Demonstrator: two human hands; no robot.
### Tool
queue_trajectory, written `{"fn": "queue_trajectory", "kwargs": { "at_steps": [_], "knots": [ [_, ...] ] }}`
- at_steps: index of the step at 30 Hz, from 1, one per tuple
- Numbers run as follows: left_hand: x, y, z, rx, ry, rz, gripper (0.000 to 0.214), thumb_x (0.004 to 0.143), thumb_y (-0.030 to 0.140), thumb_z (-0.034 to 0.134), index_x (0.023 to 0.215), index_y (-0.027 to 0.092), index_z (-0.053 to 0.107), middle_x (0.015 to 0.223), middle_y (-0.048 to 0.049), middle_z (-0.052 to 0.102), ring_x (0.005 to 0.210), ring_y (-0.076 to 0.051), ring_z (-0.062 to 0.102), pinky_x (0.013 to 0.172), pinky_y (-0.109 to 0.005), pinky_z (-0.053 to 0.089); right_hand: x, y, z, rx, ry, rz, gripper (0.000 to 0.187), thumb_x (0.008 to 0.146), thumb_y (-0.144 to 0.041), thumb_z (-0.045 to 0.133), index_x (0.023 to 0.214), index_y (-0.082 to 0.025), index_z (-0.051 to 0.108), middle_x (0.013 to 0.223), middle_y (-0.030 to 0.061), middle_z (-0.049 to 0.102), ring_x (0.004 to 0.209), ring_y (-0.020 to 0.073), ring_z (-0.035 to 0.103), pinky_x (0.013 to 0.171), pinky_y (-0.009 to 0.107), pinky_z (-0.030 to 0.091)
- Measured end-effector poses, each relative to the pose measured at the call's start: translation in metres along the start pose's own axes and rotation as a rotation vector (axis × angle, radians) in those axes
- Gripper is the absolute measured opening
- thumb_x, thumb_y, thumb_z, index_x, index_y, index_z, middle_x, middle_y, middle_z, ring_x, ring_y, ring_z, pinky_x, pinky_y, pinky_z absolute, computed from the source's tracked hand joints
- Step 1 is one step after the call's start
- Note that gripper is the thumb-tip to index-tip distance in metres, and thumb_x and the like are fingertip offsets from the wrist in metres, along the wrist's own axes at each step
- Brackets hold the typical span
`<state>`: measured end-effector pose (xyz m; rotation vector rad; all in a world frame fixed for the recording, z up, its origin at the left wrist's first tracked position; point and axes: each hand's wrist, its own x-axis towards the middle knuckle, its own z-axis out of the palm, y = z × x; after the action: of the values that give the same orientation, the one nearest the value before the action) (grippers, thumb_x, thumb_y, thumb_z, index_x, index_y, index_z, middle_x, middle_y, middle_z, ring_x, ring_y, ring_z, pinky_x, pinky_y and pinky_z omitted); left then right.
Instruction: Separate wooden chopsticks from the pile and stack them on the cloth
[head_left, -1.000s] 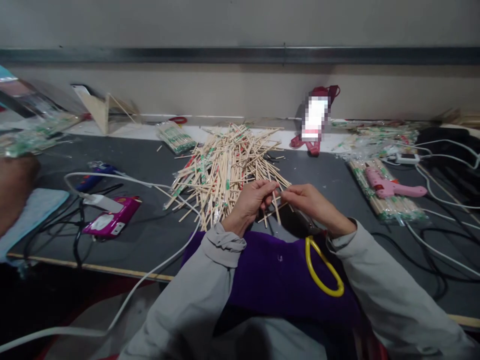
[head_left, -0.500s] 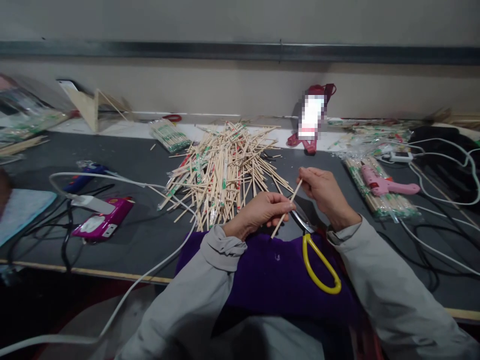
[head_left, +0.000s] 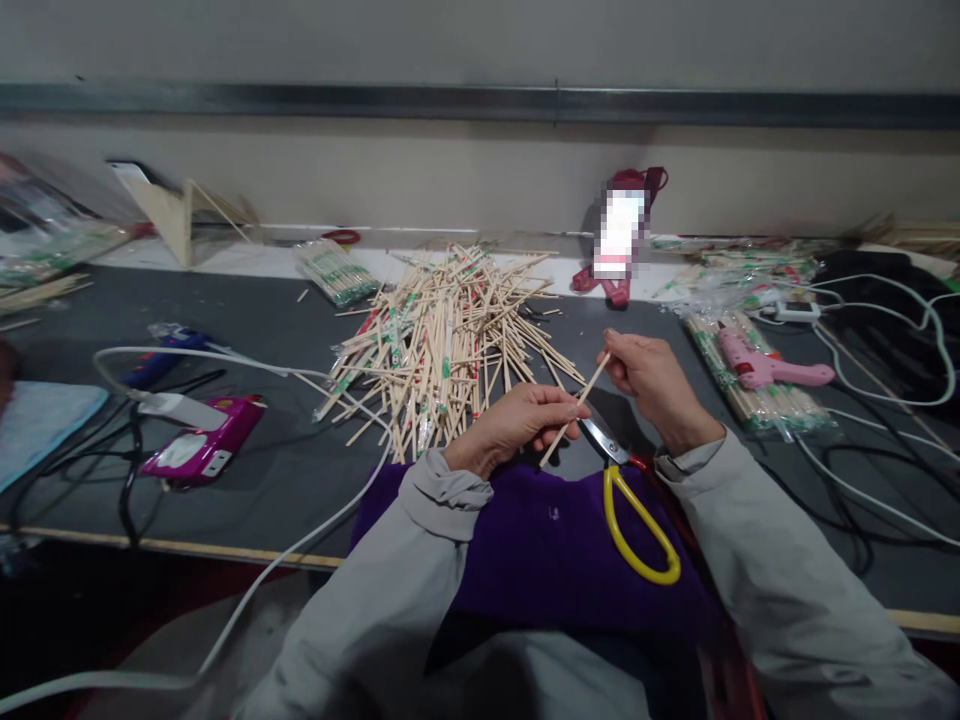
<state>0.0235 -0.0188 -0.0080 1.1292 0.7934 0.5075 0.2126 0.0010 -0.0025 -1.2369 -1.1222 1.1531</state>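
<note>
As we compared this moment with one second before, we noticed that the right hand (head_left: 649,385) had moved away from the left hand (head_left: 517,425), higher in the view, and that the thin wooden stick (head_left: 594,378) now slanted between them. During the last half second, almost nothing had shifted. For the handling, we judged that this made the stick steadier, because it was supported at two places. Our left grip was closed, its thumb and fingers pinching the stick around the middle; our right grip was also closed, with fingertips on the upper end. The lower end stuck out freely toward the purple cloth (head_left: 540,540). Our left hand pointed to the right with its back upward, while both forearms reached forward in grey sleeves (head_left: 397,570). Just beside the stick were the scissors (head_left: 613,452), and to the left lay the loose pile of sticks (head_left: 450,340) on the dark surface (head_left: 255,300).
</note>
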Motion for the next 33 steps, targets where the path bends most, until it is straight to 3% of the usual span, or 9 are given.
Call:
{"fn": "queue_trajectory", "kwargs": {
  "at_steps": [10, 16, 18, 22, 28, 33],
  "knots": [
    [0.004, -0.007, 0.003, -0.039, -0.034, -0.063, 0.023, 0.084, 0.030, 0.060, 0.091, 0.010, 0.068, 0.070, -0.0054, 0.068, 0.047, -0.007, 0.059, 0.039, -0.014, 0.041, 0.010, 0.011, -0.008, -0.183, 0.093, -0.080, 0.041, 0.078, -0.053, 0.062, 0.059, -0.017, 0.059, 0.043, -0.0053, 0.037, 0.041, 0.0073, 0.028, 0.042, 0.025, 0.017],
    [0.001, -0.004, 0.004, 0.055, 0.002, -0.052, 0.022, 0.074, 0.029, 0.072, 0.087, 0.012, 0.068, 0.063, -0.0003, 0.064, 0.042, -0.003, 0.048, 0.040, -0.013, 0.036, 0.008, 0.008, -0.013, -0.400, 0.100, -0.221, 0.045, 0.083, -0.053, 0.059, 0.055, -0.018, 0.057, 0.047, -0.0025, 0.041, 0.046, 0.0086, 0.034, 0.044, 0.025, 0.022],
    [0.000, -0.002, 0.004, 0.067, 0.021, -0.042, 0.023, 0.074, 0.033, 0.072, 0.084, 0.012, 0.067, 0.061, 0.0009, 0.062, 0.039, -0.002, 0.043, 0.038, -0.014, 0.033, 0.005, 0.003, -0.014, -0.311, 0.089, -0.182, 0.045, 0.083, -0.052, 0.060, 0.055, -0.018, 0.055, 0.045, -0.0033, 0.039, 0.043, 0.0076, 0.031, 0.042, 0.025, 0.019],
    [-0.002, -0.001, 0.002, 0.045, -0.049, 0.016, 0.026, 0.078, 0.036, 0.068, 0.090, 0.012, 0.069, 0.064, 0.0009, 0.062, 0.038, -0.001, 0.039, 0.037, -0.015, 0.031, 0.003, -0.005, -0.015, -0.009, 0.026, -0.061, 0.045, 0.082, -0.048, 0.063, 0.052, -0.019, 0.049, 0.041, -0.0054, 0.032, 0.035, 0.0058, 0.024, 0.038, 0.025, 0.012],
    [0.001, -0.008, 0.002, 0.075, -0.079, 0.070, 0.031, 0.082, 0.036, 0.065, 0.097, 0.009, 0.069, 0.070, -0.0019, 0.064, 0.042, -0.001, 0.042, 0.040, -0.015, 0.033, -0.001, -0.005, -0.003, 0.341, -0.132, 0.060, 0.049, 0.078, -0.047, 0.066, 0.052, -0.020, 0.034, 0.046, -0.0077, 0.026, 0.037, 0.0044, 0.021, 0.037, 0.021, 0.015],
    [0.007, -0.008, 0.002, -0.090, 0.065, 0.200, 0.030, 0.082, 0.037, 0.065, 0.097, 0.011, 0.068, 0.075, -0.0015, 0.065, 0.047, -0.002, 0.048, 0.044, -0.015, 0.038, -0.014, -0.007, 0.009, 0.234, -0.253, 0.092, 0.045, 0.079, -0.049, 0.065, 0.055, -0.019, 0.041, 0.049, -0.0066, 0.032, 0.040, 0.0043, 0.026, 0.037, 0.020, 0.016]
  ]
}}
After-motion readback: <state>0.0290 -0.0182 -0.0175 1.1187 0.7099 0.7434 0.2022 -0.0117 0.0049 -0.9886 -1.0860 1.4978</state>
